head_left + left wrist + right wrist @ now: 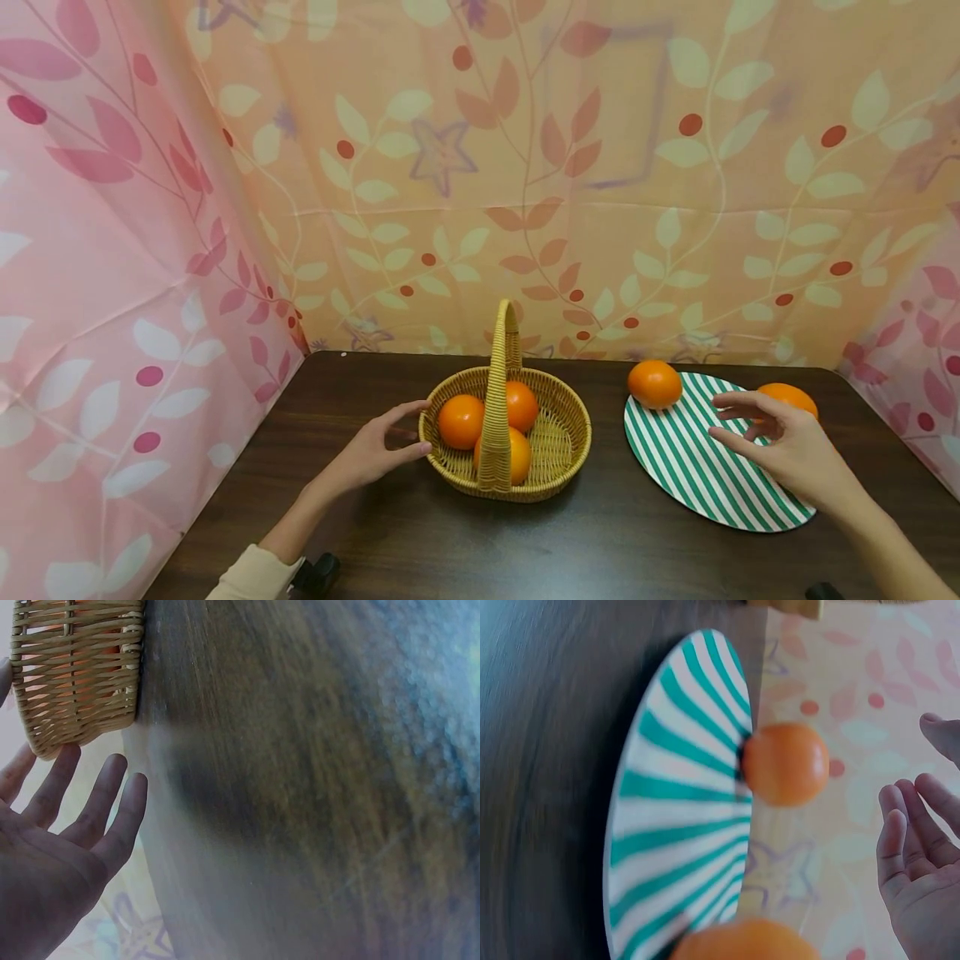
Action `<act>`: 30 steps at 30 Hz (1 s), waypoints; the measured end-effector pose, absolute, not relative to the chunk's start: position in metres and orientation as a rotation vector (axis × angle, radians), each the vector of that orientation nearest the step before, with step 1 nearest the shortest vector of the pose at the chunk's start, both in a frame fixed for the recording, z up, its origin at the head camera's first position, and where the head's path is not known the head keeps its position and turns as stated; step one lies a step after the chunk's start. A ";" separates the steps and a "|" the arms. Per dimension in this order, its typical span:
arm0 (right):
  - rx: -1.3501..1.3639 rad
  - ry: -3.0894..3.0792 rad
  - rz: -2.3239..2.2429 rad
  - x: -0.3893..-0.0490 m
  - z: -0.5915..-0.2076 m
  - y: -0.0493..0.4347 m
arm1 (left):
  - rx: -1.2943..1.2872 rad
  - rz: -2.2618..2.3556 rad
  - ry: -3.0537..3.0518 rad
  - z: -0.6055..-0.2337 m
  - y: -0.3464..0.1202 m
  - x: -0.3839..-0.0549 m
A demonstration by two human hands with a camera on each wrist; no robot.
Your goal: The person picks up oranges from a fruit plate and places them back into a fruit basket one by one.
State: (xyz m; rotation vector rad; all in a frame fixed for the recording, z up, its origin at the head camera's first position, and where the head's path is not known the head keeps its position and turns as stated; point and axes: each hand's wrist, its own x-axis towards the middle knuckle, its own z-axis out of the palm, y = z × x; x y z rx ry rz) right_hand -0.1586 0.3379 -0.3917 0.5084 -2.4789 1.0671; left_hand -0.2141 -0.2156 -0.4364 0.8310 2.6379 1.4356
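A wicker basket (551,467) with a tall arched handle stands mid-table and holds three oranges (461,422). My left hand (375,446) is at the basket's left side, thumb and fingers spread, fingertips right at its rim. In the left wrist view its fingers (96,802) reach toward the woven wall. My right hand (795,450) hovers over a green-and-white striped oval placemat (720,467), fingers loosely bent with nothing in them. One orange (655,384) sits at the placemat's far left edge. Another orange (791,398) lies behind the right hand, partly hidden by it.
The dark wooden table (375,533) runs back to a floral cloth backdrop (525,167). Pink floral cloth (97,292) hangs along the left side, with more at the right. A black strap piece (318,573) shows by the left sleeve.
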 end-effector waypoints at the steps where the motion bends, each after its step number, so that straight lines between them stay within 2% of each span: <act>1: 0.496 -2.485 1.051 -0.158 -0.391 0.343 | 0.830 1.431 2.642 -0.437 -0.216 -0.214; 13: 0.310 -2.550 0.965 -0.145 -0.384 0.392 | 0.804 1.406 2.645 -0.439 -0.217 -0.216; 30: 0.335 -2.402 0.991 -0.138 -0.408 0.440 | 0.843 1.457 2.607 -0.437 -0.215 -0.216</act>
